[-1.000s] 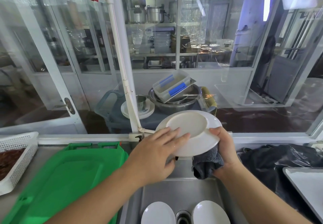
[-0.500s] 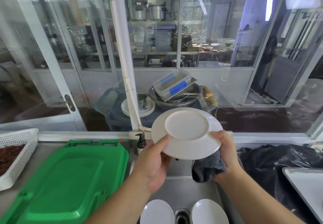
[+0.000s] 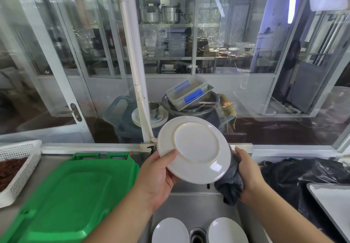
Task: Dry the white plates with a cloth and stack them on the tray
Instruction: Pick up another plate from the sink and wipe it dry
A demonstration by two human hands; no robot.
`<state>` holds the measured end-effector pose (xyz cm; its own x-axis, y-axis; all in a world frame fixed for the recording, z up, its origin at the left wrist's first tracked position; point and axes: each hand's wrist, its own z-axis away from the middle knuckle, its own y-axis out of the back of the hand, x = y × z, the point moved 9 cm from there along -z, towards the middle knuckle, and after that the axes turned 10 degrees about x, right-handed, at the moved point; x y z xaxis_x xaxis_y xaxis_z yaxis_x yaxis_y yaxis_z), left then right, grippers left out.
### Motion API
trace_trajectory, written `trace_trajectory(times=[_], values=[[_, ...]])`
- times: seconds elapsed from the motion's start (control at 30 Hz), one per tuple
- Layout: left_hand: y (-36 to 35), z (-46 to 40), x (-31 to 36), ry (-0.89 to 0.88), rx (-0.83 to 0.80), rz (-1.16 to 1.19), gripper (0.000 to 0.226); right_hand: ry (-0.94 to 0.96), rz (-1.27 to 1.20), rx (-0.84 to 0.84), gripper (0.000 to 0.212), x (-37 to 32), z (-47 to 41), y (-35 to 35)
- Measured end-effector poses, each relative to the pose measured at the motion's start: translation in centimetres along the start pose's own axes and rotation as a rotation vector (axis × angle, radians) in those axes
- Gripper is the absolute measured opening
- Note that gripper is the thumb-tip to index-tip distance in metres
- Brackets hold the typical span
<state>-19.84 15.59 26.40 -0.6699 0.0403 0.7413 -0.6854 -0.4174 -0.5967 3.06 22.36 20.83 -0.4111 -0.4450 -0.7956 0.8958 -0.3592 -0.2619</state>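
plainly, white plate (image 3: 196, 151): unmarked underside, no writing.

Bright daylight through reflective glass (image 3: 189, 53); sharp centre, wide-angle bending at edges.

A white plate (image 3: 195, 149) is being held underside-up over the sink (image 3: 193, 208), gripped at its lower left rim by the left hand (image 3: 160, 176). A dark grey cloth (image 3: 230, 184) is being pressed behind its right edge by the right hand (image 3: 247, 172). Two more plates (image 3: 170, 231) are lying in the sink beside a green tray (image 3: 70, 199).
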Motion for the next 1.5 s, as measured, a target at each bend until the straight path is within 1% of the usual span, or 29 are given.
trace_trajectory(times=[0.07, 0.17, 0.23, 0.3, 0.33, 0.4, 0.43, 0.47, 0.53, 0.57, 0.67, 0.73, 0.8, 0.83, 0.87, 0.93, 1.0, 1.1, 1.2, 1.3, 1.4, 1.47, 1.5], values=[[0.3, 0.0, 0.9, -0.059, -0.005, -0.088, 0.036, 0.044, 0.037, 0.077, 0.034, -1.8, -0.5, 0.8], [0.5, 0.2, 1.4, -0.106, -0.016, -0.248, 0.025, 0.23, 0.134, 0.112, 0.022, -5.8, -0.6, 0.8], [0.2, 0.3, 1.3, -0.127, -0.047, -0.356, 0.023, 0.358, 0.192, 0.039, 0.013, -8.1, 0.3, -0.5], [-0.3, 0.3, 1.0, -0.152, -0.081, -0.455, 0.022, 0.504, 0.326, -0.042, 0.017, -9.7, 1.8, -2.4], [-0.7, 0.3, 0.9, -0.163, -0.098, -0.495, 0.022, 0.629, 0.463, -0.061, 0.021, -10.4, 2.5, -3.5], [-1.6, 0.5, 0.9, -0.198, -0.139, -0.566, 0.024, 0.9, 0.773, -0.057, 0.033, -11.4, 4.0, -5.6], [-1.9, 0.3, 1.0, -0.224, -0.147, -0.597, 0.026, 1.005, 0.874, -0.04, 0.04, -11.6, 4.7, -6.6], [-2.2, 0.3, 1.4, -0.247, -0.145, -0.612, 0.025, 1.073, 0.917, -0.033, 0.044, -11.8, 5.4, -7.4], [-2.9, 0.3, 1.9, -0.287, -0.156, -0.616, 0.017, 1.206, 0.925, -0.051, 0.046, -12.1, 7.1, -8.8], [-3.1, 0.2, 2.0, -0.301, -0.165, -0.625, 0.018, 1.29, 0.93, -0.083, 0.046, -12.0, 8.2, -9.7], [-3.4, 0.2, 1.7, -0.288, -0.193, -0.624, 0.016, 1.528, 0.976, -0.248, 0.043, -10.6, 12.5, -11.8], [-3.2, 0.3, 1.4, -0.274, -0.213, -0.61, 0.021, 1.71, 1.028, -0.339, 0.038, -8.9, 15.1, -12.6], [-3.1, 0.6, 1.2, -0.27, -0.249, -0.609, 0.02, 1.863, 1.072, -0.355, 0.035, -7.7, 16.6, -12.8], [-3.1, 0.8, 1.1, -0.273, -0.27, -0.608, 0.018, 1.895, 1.065, -0.338, 0.033, -7.7, 16.7, -12.7], [-3.0, 0.9, 1.0, -0.267, -0.275, -0.598, 0.016, 1.892, 1.036, -0.312, 0.032, -8.0, 16.6, -12.5], [-2.7, 0.8, 1.0, -0.256, -0.255, -0.567, 0.013, 1.803, 0.957, -0.216, 0.032, -9.5, 15.6, -12.0], [-2.4, 0.8, 0.9, -0.252, -0.23, -0.543, 0.016, 1.621, 0.864, -0.108, 0.033, -11.6, 13.3, -11.0], [-2.1, 0.9, 1.2, -0.29, -0.208, -0.538, 0.026, 1.332, 0.779, -0.052, 0.032, -13.4, 8.9, -9.2], [-1.9, 1.2, 1.5, -0.341, -0.201, -0.556, 0.036, 1.029, 0.695, -0.078, 0.024, -13.3, 5.3, -7.3], [-1.5, 1.2, 1.8, -0.41, -0.178, -0.572, 0.035, 0.773, 0.609, -0.086, 0.018, -11.8, 2.7, -5.5], [-1.4, 1.2, 2.0, -0.47, -0.163, -0.568, 0.031, 0.52, 0.403, -0.127, 0.008, -9.2, 1.7, -4.2], [-1.4, 1.3, 1.8, -0.48, -0.152, -0.548, 0.032, 0.346, 0.258, -0.158, 0.012, -7.1, 1.5, -3.5], [-1.5, 1.3, 1.6, -0.477, -0.152, -0.538, 0.033, 0.266, 0.215, -0.168, 0.019, -6.0, 1.3, -3.2]])
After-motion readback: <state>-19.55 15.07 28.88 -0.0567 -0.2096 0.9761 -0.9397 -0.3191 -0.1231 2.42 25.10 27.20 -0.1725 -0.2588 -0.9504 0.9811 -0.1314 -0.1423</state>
